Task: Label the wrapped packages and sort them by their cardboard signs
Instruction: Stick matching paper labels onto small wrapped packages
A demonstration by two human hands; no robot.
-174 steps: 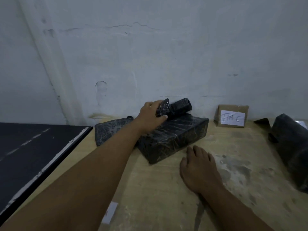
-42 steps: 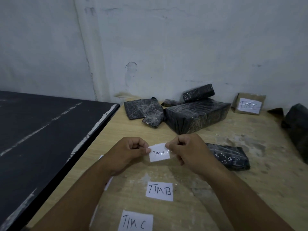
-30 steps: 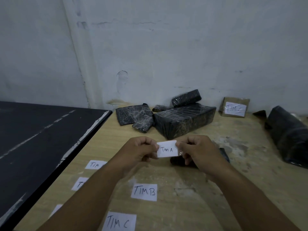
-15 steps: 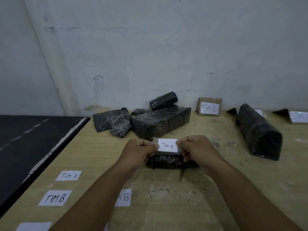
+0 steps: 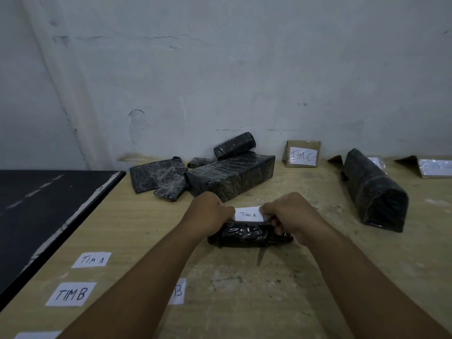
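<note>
1. While your two hands pinch the paper label (image 5: 249, 214), this package is only half done. Your left hand (image 5: 211, 211) pinches the label's left end. Your right hand (image 5: 286, 214) pinches its right end. The label says "TIM A".
2. The small black package (image 5: 247, 237) lies on the bench (image 5: 342, 265), right under your hands. The label meets its far edge. I cannot tell if it is stuck on yet.
3. I think two steps are left here. Press the label flat on the wrap, then carry the package to the sign that matches it.
4. Just past your hands is a heap of wrapped packages (image 5: 232, 178). I can see no labels on them, so a lot of work looks left.
5. Past your right hand, a cardboard sign (image 5: 302, 154) by the wall says "TIM C".
6. Well off to the right of your hands lies a long package (image 5: 374, 189). Another sign (image 5: 433, 167) stands beyond it, too blurred to read.
7. Beside your left arm, nearer to you, spare labels (image 5: 71, 294) wait on the bench.
</note>
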